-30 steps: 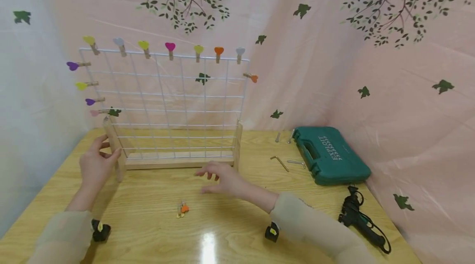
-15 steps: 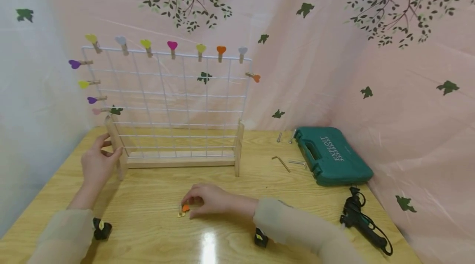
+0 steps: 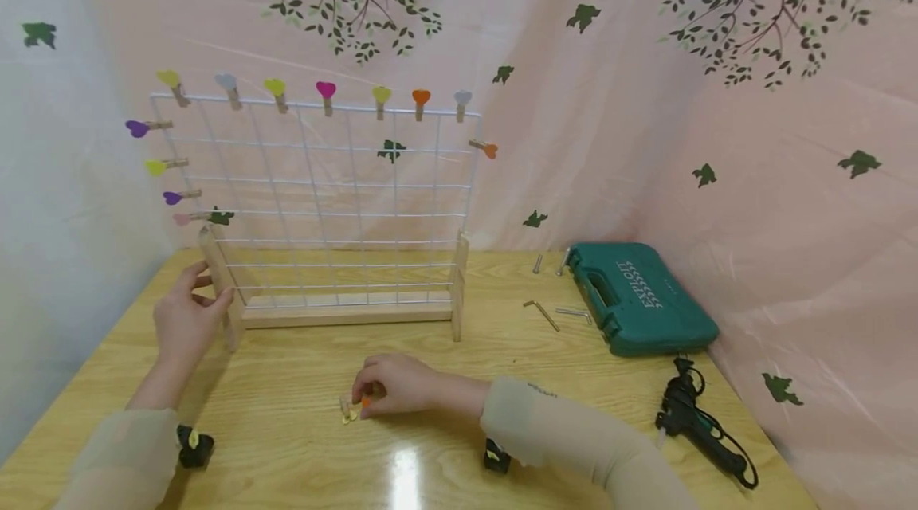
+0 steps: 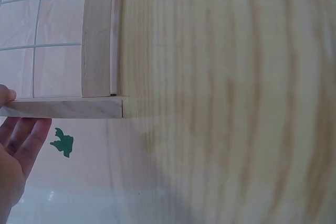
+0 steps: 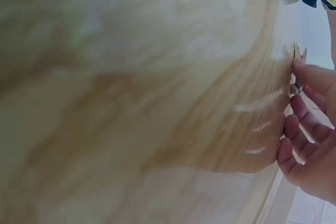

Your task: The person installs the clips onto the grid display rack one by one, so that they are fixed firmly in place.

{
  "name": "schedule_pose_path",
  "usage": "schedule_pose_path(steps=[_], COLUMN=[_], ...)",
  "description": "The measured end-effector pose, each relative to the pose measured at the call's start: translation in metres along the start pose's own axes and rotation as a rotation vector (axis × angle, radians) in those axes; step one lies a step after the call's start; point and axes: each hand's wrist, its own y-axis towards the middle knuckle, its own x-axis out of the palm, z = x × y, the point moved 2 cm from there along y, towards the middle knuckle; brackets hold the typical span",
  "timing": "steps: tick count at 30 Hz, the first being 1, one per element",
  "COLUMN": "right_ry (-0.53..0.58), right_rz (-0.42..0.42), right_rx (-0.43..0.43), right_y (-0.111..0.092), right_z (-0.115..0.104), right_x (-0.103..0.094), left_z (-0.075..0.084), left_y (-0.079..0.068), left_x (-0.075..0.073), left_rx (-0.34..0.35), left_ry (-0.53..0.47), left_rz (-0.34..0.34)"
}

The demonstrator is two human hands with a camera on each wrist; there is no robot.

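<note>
My left hand grips the left wooden upright of a stand, thumb in front and fingers behind; the left wrist view shows the thumb and fingers on either side of that upright. The stand carries a white wire grid with heart clothespins clipped along its top and sides. Low at the table's middle, my right hand pinches a clothespin with an orange heart, mostly hidden by the fingers. Beside it lie clothespins with yellow hearts. In the right wrist view, thumb and fingertips meet close over the tabletop.
A green tool case lies at the right, with hex keys and bolts to its left. A black glue gun with a coiled cord is near the right table edge. Patterned cloth hangs behind the table.
My right hand has come down and left from beside the stand to the loose clothespins, and its fingers have closed on the orange-heart one. The left hand has stayed on the upright.
</note>
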Motion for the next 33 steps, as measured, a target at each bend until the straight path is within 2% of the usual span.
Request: schedule_pose_path(steps=[4,6,12,14,19,23,25,28,30,33], right_ry=[0.001,0.040,0.288,0.345,0.366,0.335,0.364,0.400,0.427,0.404], right_rz=[0.006,0.014,0.064,0.105,0.249,0.352,0.406,0.514,0.609,0.751], right_rx=[0.020,0.054,0.230,0.246,0.251,0.344,0.401,0.435,0.407,0.373], right_y=[-0.001,-0.002,-0.018,-0.024,-0.041,-0.059,-0.067,-0.080,-0.086,-0.095], right_z=[0.000,0.001,0.003,0.005,0.008,0.011,0.013,0.018,0.020,0.021], right_x=[-0.001,-0.003,-0.023,-0.035,-0.077,-0.114,-0.131,-0.154,-0.168,-0.188], left_z=[0.000,0.000,-0.001,-0.001,-0.001,-0.001,-0.002,-0.003,-0.003,-0.002], left_y=[0.000,0.001,0.000,0.000,0.000,0.001,0.001,0.001,0.001,0.001], left_x=[-0.001,-0.001,0.000,0.000,-0.001,0.000,0.000,0.000,-0.001,-0.001], left_rx=[0.015,0.024,0.034,0.031,0.028,0.022,0.018,0.014,0.016,0.023], left_ry=[0.001,0.002,-0.011,-0.010,-0.010,-0.007,-0.006,-0.010,-0.013,-0.015], left_rz=[0.010,0.006,-0.010,-0.008,-0.007,-0.008,-0.011,-0.013,-0.013,-0.006])
